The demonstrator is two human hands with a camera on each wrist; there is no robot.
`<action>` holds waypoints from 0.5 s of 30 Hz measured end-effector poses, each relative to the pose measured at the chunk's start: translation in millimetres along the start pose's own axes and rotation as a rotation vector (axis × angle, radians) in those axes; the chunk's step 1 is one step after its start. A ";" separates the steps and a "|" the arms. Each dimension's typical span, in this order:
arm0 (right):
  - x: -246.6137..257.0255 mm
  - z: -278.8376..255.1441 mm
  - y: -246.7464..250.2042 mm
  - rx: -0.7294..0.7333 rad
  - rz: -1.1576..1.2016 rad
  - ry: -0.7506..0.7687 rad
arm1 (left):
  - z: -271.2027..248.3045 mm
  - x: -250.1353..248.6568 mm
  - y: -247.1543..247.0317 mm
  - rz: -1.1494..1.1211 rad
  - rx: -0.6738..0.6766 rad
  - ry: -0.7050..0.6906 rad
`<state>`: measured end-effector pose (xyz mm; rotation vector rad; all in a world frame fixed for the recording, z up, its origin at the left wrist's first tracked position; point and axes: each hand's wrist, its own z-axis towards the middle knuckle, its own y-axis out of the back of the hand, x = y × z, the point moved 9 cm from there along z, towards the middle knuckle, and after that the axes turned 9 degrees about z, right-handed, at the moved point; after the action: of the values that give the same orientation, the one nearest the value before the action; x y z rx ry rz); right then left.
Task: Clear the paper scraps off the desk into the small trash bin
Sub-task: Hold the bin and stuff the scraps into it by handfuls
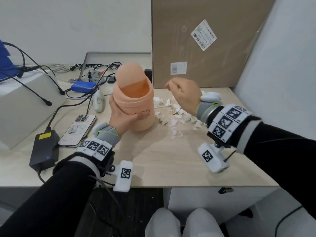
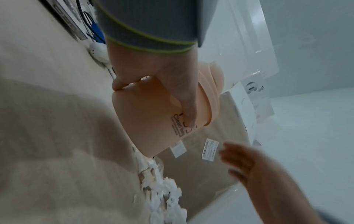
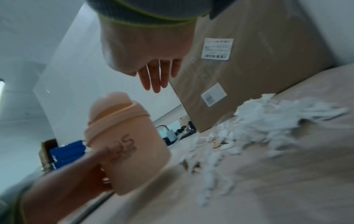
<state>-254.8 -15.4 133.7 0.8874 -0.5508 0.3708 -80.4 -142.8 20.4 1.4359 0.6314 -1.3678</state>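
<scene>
A small peach trash bin [image 1: 135,101] with a swing lid tipped open stands on the desk [image 1: 153,156]. My left hand [image 1: 119,115] grips its side, thumb across the front [image 2: 184,103]. A pile of white paper scraps [image 1: 172,115] lies just right of the bin [image 3: 126,145] and spreads toward the desk's right side [image 3: 268,121]. My right hand [image 1: 183,94] hovers above the scraps, right of the bin's opening, with its fingers [image 3: 157,75] straight and nothing in them.
A large cardboard box [image 1: 205,41] stands against the back right. To the left lie a phone [image 1: 77,129], a black power brick [image 1: 44,151], a blue box [image 1: 83,86], cables and a grey box [image 1: 22,103]. The desk front is bare wood.
</scene>
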 end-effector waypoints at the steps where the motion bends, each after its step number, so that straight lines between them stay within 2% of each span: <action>1: -13.0 -3.7 -1.8 0.033 -0.061 -0.034 | 2.6 0.1 5.9 -0.014 -0.023 0.001; 3: -39.7 -16.4 -15.2 0.180 -0.222 -0.141 | 5.6 0.7 16.3 -0.020 -0.071 0.017; 5: -59.6 -35.2 -39.6 0.393 -0.386 -0.232 | 6.9 3.1 24.1 -0.017 -0.097 0.041; 7: -64.6 -52.2 -68.7 0.605 -0.454 -0.227 | 9.1 6.0 28.1 0.008 -0.113 0.056; 9: -65.3 -59.3 -97.6 0.749 -0.503 -0.191 | 12.6 9.6 30.7 0.032 -0.134 0.061; 12: -75.3 -53.4 -136.6 0.879 -0.542 -0.224 | 19.5 11.6 29.7 0.068 -0.152 0.058; 15: -74.2 -36.0 -159.2 0.878 -0.536 -0.206 | 24.6 7.1 26.0 0.082 -0.149 0.035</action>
<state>-220.8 -84.9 -28.0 1.8831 -0.3011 0.0071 -65.9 -175.9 25.4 1.3541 0.6752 -1.2089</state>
